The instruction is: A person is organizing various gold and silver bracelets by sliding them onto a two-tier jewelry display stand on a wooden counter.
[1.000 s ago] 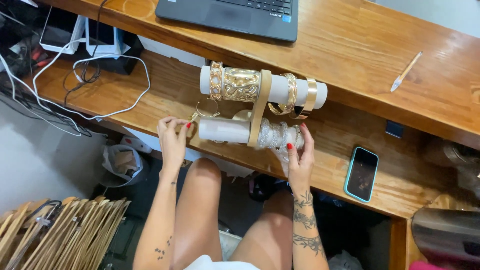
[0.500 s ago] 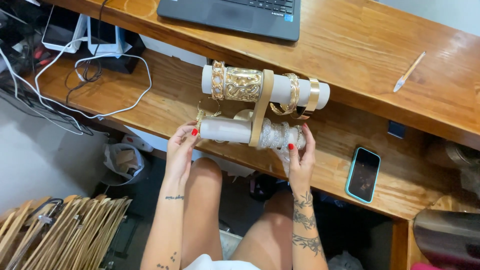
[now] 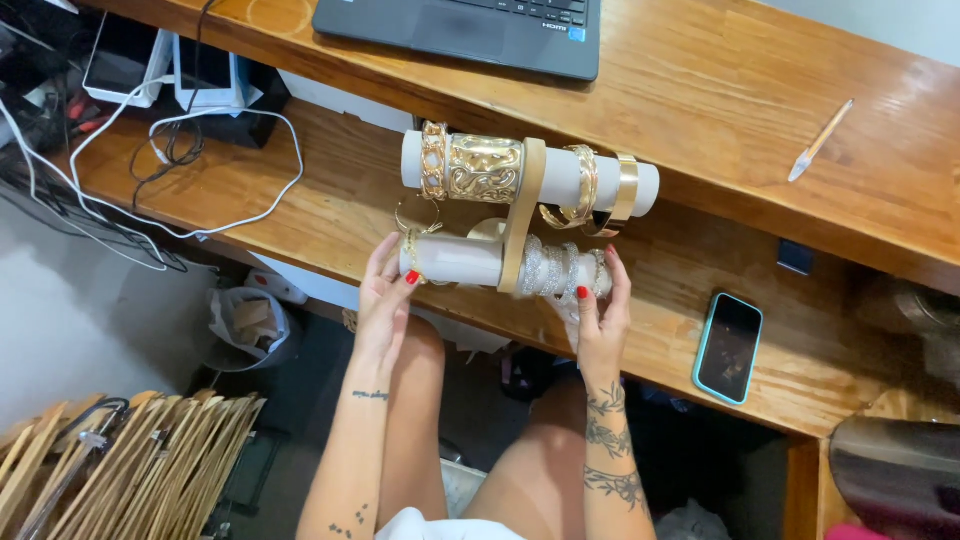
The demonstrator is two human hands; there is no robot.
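Observation:
A two-tier bracelet stand (image 3: 522,215) with white roll bars and a tan upright sits on the lower wooden shelf (image 3: 300,215). The upper bar carries a wide gold cuff (image 3: 484,169) and several gold bangles. The lower bar (image 3: 458,260) carries sparkly silver bracelets (image 3: 558,268). My left hand (image 3: 385,295) touches the left end of the lower bar, where a thin gold bracelet (image 3: 410,245) sits. My right hand (image 3: 602,315) cups the right end of the lower bar, fingers against the silver bracelets.
A dark laptop (image 3: 470,30) and a pen (image 3: 818,142) lie on the upper desk. A phone with a teal case (image 3: 728,348) lies right of the stand. White cables (image 3: 200,170) and boxes crowd the shelf's left. Wooden hangers (image 3: 130,470) stand below left.
My left hand has moved from below the shelf edge up to the left end of the lower bar. My right hand has stayed at the right end.

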